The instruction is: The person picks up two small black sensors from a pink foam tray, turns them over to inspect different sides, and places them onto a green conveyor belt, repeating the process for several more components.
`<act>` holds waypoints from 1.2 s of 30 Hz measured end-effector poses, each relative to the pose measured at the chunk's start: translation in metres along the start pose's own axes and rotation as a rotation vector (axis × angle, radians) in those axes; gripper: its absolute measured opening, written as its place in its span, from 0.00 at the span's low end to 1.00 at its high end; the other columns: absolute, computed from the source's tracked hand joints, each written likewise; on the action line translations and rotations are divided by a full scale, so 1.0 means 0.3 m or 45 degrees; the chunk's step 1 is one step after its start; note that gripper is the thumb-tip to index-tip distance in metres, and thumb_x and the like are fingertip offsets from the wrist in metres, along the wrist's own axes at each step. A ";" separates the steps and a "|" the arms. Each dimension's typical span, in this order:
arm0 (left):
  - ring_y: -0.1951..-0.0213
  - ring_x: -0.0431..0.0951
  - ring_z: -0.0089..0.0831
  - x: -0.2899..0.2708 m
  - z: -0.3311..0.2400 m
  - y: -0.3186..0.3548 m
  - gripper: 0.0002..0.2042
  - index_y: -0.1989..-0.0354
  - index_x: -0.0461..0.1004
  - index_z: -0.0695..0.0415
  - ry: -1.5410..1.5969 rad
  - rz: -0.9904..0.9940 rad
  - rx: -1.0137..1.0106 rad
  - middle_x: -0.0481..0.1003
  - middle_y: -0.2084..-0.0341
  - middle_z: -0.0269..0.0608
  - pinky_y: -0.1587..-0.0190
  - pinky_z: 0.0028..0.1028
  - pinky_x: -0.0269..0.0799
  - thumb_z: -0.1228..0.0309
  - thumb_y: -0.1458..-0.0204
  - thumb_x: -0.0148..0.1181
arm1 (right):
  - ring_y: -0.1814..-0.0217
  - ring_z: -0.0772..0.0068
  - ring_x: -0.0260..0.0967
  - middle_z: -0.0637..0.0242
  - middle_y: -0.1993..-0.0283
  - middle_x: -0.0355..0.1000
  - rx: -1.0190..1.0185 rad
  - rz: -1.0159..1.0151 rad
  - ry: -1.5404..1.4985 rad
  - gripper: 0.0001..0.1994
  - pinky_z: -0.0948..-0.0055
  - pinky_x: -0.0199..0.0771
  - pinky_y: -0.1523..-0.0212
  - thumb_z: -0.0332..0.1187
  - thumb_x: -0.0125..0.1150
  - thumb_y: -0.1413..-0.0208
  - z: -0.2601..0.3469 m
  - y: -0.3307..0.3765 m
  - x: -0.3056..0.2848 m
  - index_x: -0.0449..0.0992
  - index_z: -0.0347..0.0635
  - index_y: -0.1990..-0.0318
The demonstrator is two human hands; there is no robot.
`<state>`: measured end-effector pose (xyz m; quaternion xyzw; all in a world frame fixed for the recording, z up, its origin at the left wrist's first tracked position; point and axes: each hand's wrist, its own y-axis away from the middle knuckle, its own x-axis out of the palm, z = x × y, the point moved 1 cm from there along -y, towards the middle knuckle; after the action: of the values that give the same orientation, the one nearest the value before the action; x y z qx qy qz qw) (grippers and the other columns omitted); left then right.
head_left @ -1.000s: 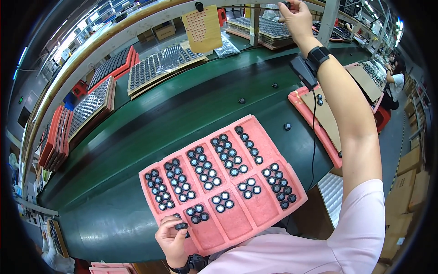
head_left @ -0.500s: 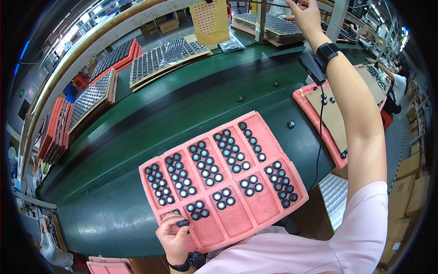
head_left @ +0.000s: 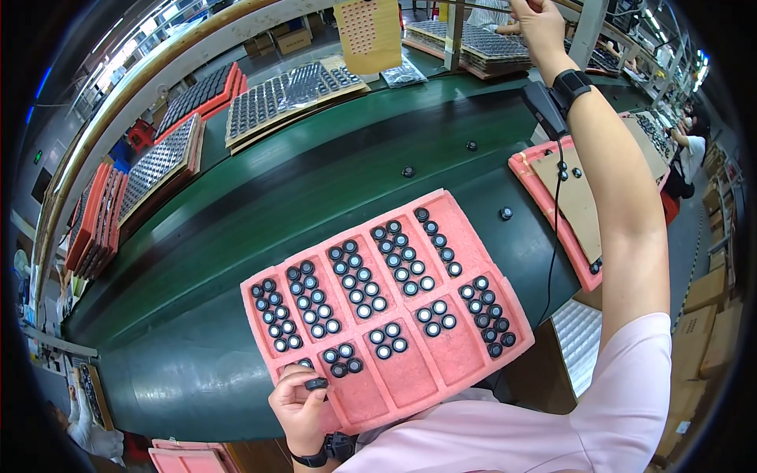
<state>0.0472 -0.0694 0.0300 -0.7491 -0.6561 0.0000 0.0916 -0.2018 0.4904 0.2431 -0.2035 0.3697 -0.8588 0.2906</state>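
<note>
My left hand (head_left: 296, 407) is closed in a pinch on a small black round part (head_left: 316, 384), over the near left compartment of a pink foam tray (head_left: 410, 380). The tray holds rows of small black round parts (head_left: 356, 277) with pale centres. Several of its near compartments are only partly filled. Raised at the upper right, my right hand (head_left: 541, 33) has its fingers bent together beside a thin rail at the picture's top edge. Whatever it may hold is too small or cut off to make out. A black device with a cable (head_left: 544, 110) hangs by that wrist.
The green conveyor belt (head_left: 315, 169) carries a few loose black parts (head_left: 408, 171). Another pink tray (head_left: 544, 205) with cardboard lies to the right, under my arm. Stacked trays (head_left: 162, 162) and a yellow sheet (head_left: 369, 35) stand beyond the belt. Co-workers (head_left: 694, 150) are at far right.
My right hand has shifted slightly right and down, its fingers more bent. The loose parts on the belt have moved a little left. My left hand keeps its pinch on the same part.
</note>
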 end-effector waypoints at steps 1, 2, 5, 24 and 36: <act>0.67 0.75 0.25 -0.001 -0.002 0.002 0.10 0.64 0.74 0.69 -0.005 -0.010 -0.014 0.70 0.65 0.41 0.63 0.24 0.79 0.84 0.54 0.65 | 0.69 0.78 0.71 0.66 0.67 0.73 0.054 -0.004 -0.085 0.12 0.77 0.74 0.77 0.32 0.63 0.43 0.017 0.016 0.010 0.73 0.36 0.56; 0.67 0.75 0.25 0.002 -0.003 -0.001 0.10 0.64 0.74 0.69 -0.003 -0.010 -0.025 0.70 0.65 0.41 0.63 0.24 0.79 0.84 0.54 0.65 | 0.69 0.78 0.71 0.66 0.67 0.73 0.051 -0.003 -0.081 0.12 0.77 0.74 0.77 0.32 0.63 0.43 0.021 0.009 0.004 0.73 0.36 0.56; 0.67 0.75 0.25 0.001 0.001 -0.003 0.09 0.64 0.74 0.69 0.008 -0.003 -0.030 0.70 0.65 0.41 0.63 0.24 0.80 0.84 0.54 0.65 | 0.69 0.77 0.72 0.65 0.67 0.73 0.021 0.046 -0.110 0.13 0.74 0.76 0.81 0.33 0.62 0.42 0.033 -0.009 -0.012 0.71 0.38 0.53; 0.69 0.73 0.26 -0.026 0.040 0.003 0.13 0.64 0.75 0.65 -0.019 -0.016 0.063 0.71 0.69 0.41 0.66 0.23 0.72 0.69 0.52 0.69 | 0.52 0.51 0.73 0.50 0.56 0.75 0.009 1.267 0.786 0.16 0.62 0.73 0.50 0.35 0.60 0.50 -0.205 0.581 0.289 0.75 0.36 0.55; 0.70 0.73 0.25 -0.077 0.075 0.023 0.14 0.64 0.73 0.64 -0.042 -0.131 0.029 0.71 0.68 0.40 0.67 0.22 0.71 0.66 0.51 0.69 | 0.44 0.51 0.69 0.53 0.49 0.72 -0.068 1.870 1.124 0.16 0.58 0.70 0.45 0.29 0.57 0.49 -0.311 1.001 0.473 0.76 0.43 0.52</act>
<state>0.0481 -0.0898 0.0040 -0.7131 -0.6952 0.0151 0.0892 -0.2560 0.2791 -0.0240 0.4338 0.5070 -0.4446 0.5976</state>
